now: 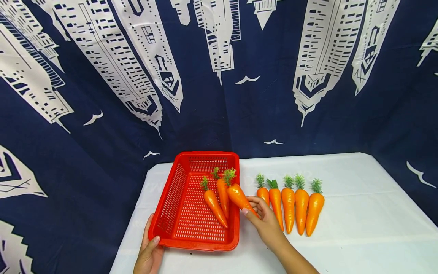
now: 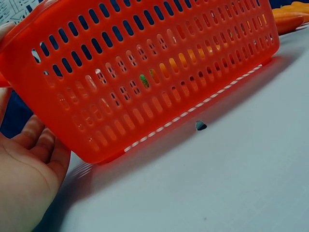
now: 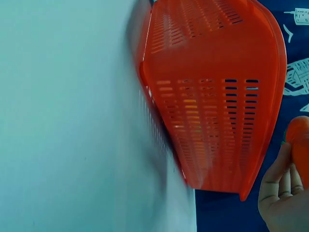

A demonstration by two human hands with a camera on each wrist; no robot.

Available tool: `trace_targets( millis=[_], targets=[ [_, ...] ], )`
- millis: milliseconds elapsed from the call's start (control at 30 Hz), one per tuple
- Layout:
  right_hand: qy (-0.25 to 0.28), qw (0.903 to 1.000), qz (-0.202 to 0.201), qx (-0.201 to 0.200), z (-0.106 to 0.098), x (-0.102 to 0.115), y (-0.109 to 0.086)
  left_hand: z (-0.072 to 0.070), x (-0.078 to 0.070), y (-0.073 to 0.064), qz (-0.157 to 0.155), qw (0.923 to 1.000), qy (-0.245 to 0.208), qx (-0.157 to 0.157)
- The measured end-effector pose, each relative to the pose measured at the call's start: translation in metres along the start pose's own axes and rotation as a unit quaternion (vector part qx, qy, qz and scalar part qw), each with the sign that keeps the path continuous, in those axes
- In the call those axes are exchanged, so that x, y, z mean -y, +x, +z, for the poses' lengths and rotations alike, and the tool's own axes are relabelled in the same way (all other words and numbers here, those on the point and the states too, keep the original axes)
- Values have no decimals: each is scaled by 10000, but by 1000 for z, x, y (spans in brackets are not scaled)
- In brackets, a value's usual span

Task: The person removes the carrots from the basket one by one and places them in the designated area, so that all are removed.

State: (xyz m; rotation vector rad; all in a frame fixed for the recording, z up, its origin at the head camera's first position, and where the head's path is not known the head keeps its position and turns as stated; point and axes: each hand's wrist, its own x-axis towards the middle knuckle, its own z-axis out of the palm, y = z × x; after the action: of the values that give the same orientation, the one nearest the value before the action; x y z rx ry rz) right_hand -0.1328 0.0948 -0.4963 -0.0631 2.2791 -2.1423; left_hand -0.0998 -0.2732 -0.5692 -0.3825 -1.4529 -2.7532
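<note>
A red plastic basket (image 1: 196, 244) with slotted walls stands on the table's left side. My left hand (image 1: 149, 253) grips its near left corner, the thumb over the rim and the fingers along the outside, as the left wrist view of that hand (image 2: 31, 179) also shows. Two orange carrots with green tops, one carrot (image 1: 215, 209) and another carrot (image 1: 223, 193), lie inside. My right hand (image 1: 268, 222) holds a third carrot (image 1: 238, 195) by its narrow end, its leafy top over the basket's right rim. In the right wrist view this carrot (image 3: 298, 133) is partly cut off.
Several more carrots (image 1: 288, 209) lie side by side on the white tablecloth (image 1: 362, 213), right of my right hand. A dark blue curtain (image 1: 205, 129) with white buildings hangs behind the table. A small dark speck (image 2: 201, 125) is near the basket's base.
</note>
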Motion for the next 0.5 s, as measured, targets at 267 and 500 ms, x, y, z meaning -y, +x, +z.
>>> trace_targets(
  millis=[267, 500],
  targets=[
    [-334, 9977, 330, -490, -11, -1, -2, 1, -2, 0, 16, 10000, 14, -21],
    [-303, 9954, 759, -496, -23, -1, -3, -1, -1, 0, 13, 10000, -54, 60]
  ],
)
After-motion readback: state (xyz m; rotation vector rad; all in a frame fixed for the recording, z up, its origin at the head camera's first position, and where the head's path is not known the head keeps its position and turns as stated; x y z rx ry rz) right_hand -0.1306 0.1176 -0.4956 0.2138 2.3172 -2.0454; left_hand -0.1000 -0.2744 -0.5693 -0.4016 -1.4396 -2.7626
